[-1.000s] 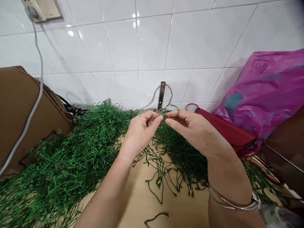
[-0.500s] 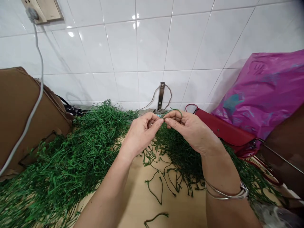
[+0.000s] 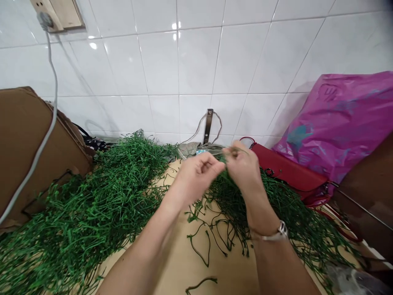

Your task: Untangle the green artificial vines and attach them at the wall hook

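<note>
My right hand (image 3: 244, 166), blurred by motion, is closed around a thin green cord (image 3: 236, 149) that shows at its fingertips. Close beside it, my left hand (image 3: 199, 172) has thumb and forefinger pinched together; whatever they hold is too small or blurred to make out. Both hands are raised over the table, with a dark green heap of knotted cords (image 3: 233, 200) below and behind the right one. A few loose cord pieces (image 3: 201, 280) lie on the light wooden table top (image 3: 227, 274) between my forearms.
A large pile of green cords (image 3: 113, 196) spreads over the left side. Behind it stands a cardboard box (image 3: 37, 143) with a grey cable (image 3: 39, 153) in front. A red handbag (image 3: 291, 168) and a pink plastic bag (image 3: 340, 119) sit at the right, against the tiled wall (image 3: 159, 65).
Both hands have shifted: the left has moved a little right and down, while the right has turned and drawn inward. The fingertips, earlier meeting at a green cord, are now slightly apart.
</note>
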The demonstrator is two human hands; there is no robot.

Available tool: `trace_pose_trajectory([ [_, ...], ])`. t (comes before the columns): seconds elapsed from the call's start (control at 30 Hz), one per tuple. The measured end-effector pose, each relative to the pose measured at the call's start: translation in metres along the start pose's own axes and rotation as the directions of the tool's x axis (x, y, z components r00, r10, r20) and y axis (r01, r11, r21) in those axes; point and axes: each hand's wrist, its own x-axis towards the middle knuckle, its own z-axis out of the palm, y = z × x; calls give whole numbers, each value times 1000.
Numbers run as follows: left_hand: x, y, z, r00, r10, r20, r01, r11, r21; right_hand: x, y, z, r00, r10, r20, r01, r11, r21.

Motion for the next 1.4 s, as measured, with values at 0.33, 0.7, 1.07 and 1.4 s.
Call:
trace_pose_trajectory([
  [0.33,14,-13,-11,988,-112,-105,76,952,-297,7,20,-89,967,120,-224,-195,917,-349],
  [0.7,11,-16,-12,991,-51,-127,33,990,-136,-22,-37,-41,918,-354,176,328,930,164],
  [1.07,9,-14,-16,991,89,-103,-72,985,157,-21,-34,-42,908,-299,293,196,922,333],
  [1.4,11,-17,-15,989,139,46,-145,973,179,-24,-39,-32,946,-201,253,115,941,317],
])
